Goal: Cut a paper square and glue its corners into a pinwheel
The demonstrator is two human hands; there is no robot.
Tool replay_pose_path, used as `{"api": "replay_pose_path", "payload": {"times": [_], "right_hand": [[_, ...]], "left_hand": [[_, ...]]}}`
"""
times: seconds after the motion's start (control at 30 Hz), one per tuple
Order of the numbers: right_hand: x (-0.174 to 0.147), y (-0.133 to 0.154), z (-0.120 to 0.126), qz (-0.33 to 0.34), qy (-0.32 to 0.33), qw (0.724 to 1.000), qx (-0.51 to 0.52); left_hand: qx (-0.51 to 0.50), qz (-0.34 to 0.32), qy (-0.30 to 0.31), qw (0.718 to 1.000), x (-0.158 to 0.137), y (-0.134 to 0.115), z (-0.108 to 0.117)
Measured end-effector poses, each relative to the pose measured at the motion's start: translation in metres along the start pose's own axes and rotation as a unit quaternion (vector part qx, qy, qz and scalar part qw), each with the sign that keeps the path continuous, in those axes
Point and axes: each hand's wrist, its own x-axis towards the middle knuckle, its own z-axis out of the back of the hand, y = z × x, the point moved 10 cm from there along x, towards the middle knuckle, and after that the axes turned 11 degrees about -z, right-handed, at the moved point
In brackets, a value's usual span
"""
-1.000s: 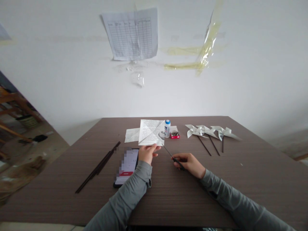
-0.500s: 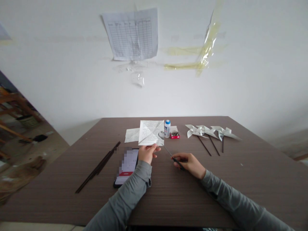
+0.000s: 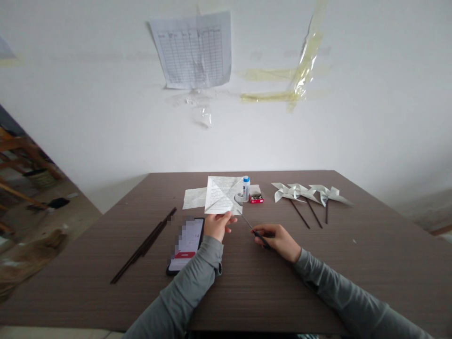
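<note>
The white paper square (image 3: 223, 194), with print and crossing creases, is held up in the middle of the frame. The left hand (image 3: 217, 227) has its grip closed on the bottom edge. The right hand (image 3: 280, 241) has its grip around the dark handle of the scissors (image 3: 263, 241), and the blade points up to the paper's lower right corner. Half a second ago the paper was a tiny bit more to the left; now its edge covers more of the blue-capped bottle (image 3: 246, 188). The hands look almost the same as then. Right of the bottle is a little red box (image 3: 256, 201). Another paper (image 3: 192, 198) lies behind, to the left. Lower left are a phone (image 3: 185, 245) and dark sticks (image 3: 144, 245). Three white pinwheels (image 3: 332, 193) lie on the desk (image 3: 247, 292), right of the middle.
</note>
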Motion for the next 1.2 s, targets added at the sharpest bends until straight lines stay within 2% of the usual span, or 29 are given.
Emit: {"api": "replay_pose_path", "payload": {"times": [0.5,0.63,0.83,1.2], "right_hand": [[0.000,0.000,-0.001,-0.005,-0.001,1.000,0.002],[-0.001,0.002,-0.001,-0.003,-0.003,1.000,-0.003],[-0.002,0.006,-0.002,-0.002,-0.006,1.000,0.017],[-0.005,0.015,-0.004,0.005,-0.013,1.000,0.008]], "left_hand": [[-0.003,-0.003,-0.001,1.000,0.000,0.000,0.000],[0.002,-0.008,0.009,1.000,0.003,0.004,0.000],[0.001,-0.022,0.055,0.998,0.008,0.018,-0.003],[0.017,-0.027,0.071,0.997,0.012,0.025,-0.002]]}}
